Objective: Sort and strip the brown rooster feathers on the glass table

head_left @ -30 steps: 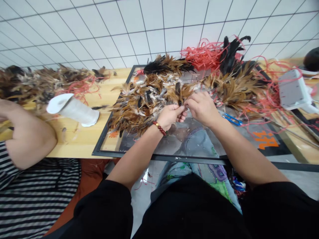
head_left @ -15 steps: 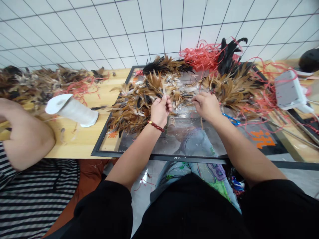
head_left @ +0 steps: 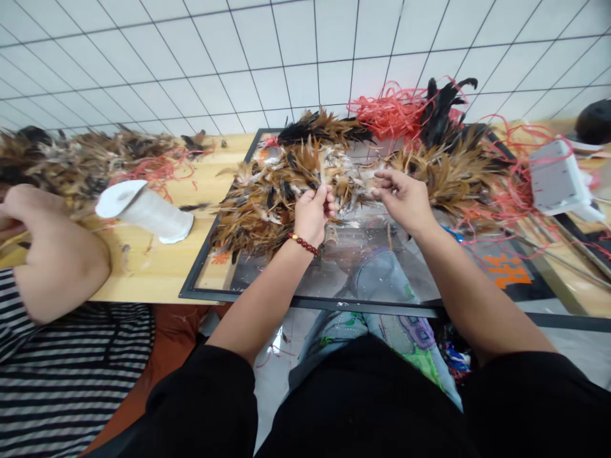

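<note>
My left hand (head_left: 312, 213), with a red bead bracelet at its wrist, is closed in a pinch on a few feathers (head_left: 312, 166) that stand up from its fingertips. Around it spreads a large pile of brown, black and pale feathers (head_left: 252, 210). My right hand (head_left: 405, 198) hovers over whitish fluff to the right, thumb and fingers apart, with nothing clearly visible between them. Just behind it lies a bunch of brown feathers (head_left: 453, 175). Blue-handled scissors (head_left: 452, 234) are partly hidden by my right forearm.
A dark-framed glass panel (head_left: 382, 280) lies on the wooden table (head_left: 147, 273). Red plastic ribbon (head_left: 391, 113) is heaped at the back. A white spool (head_left: 153, 213) stands left, near a co-worker's arm (head_left: 67, 254). A white box (head_left: 556, 175) sits at right.
My right hand has lifted slightly and its fingers have spread from a more curled pose. My left hand keeps its pinch. The whole view has shifted a little.
</note>
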A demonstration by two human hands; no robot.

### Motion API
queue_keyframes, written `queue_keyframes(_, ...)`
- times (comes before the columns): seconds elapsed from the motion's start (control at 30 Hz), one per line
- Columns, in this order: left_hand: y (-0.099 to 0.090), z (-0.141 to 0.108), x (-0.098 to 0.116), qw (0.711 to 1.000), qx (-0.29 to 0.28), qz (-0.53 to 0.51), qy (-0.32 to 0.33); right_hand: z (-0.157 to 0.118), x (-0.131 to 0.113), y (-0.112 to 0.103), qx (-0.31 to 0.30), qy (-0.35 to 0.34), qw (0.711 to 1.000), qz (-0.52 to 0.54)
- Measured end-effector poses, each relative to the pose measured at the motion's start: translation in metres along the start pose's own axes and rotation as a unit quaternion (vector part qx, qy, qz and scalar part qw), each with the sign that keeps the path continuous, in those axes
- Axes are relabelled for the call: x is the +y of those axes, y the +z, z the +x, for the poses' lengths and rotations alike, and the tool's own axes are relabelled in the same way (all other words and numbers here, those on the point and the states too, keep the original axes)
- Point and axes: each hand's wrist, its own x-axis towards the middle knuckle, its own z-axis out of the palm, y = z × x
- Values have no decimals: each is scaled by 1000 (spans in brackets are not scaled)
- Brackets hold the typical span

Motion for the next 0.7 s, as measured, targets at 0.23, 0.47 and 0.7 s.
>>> queue_keyframes(0.23, 0, -1, 1, 1000, -2, 4, -10, 1, -3, 6, 0, 84, 984, 157)
queue_keyframes(0.47, 1, -2, 2, 1000, 4, -5, -3, 3, 7, -7, -20, 104, 994, 15)
queue_keyframes(0.7, 2, -1, 1, 1000, 9, -4, -6, -2, 26, 8, -43, 20, 976, -211)
